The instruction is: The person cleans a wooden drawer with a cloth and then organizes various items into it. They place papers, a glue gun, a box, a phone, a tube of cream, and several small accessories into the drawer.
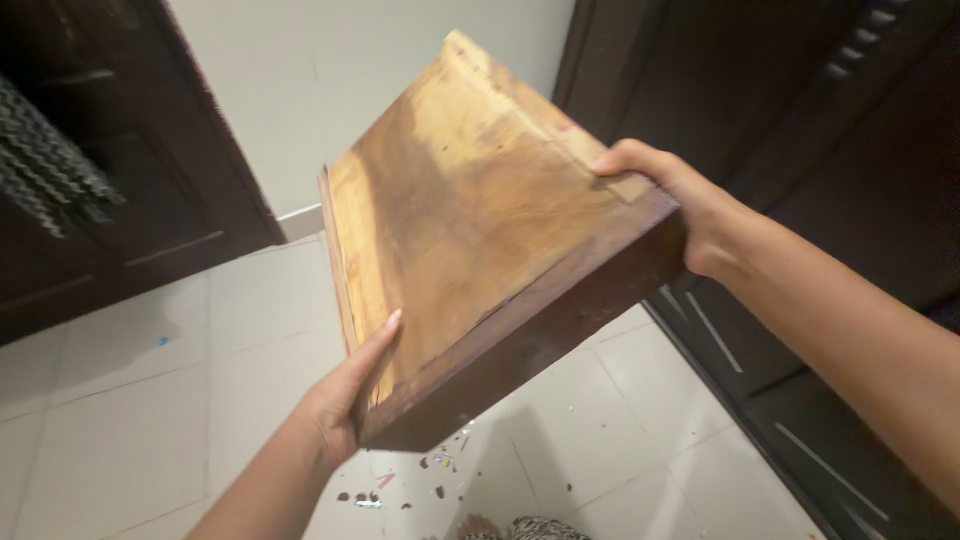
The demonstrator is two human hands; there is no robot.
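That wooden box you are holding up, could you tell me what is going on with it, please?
A person holds a wooden drawer-like box in the air with both bare hands, tilted, its flat pale underside facing the camera. The left hand grips the lower left corner, and the right hand grips the upper right corner, fingers over the edge. Below, small bits of debris lie scattered on the white tiled floor, with dark wooden furniture on either side.
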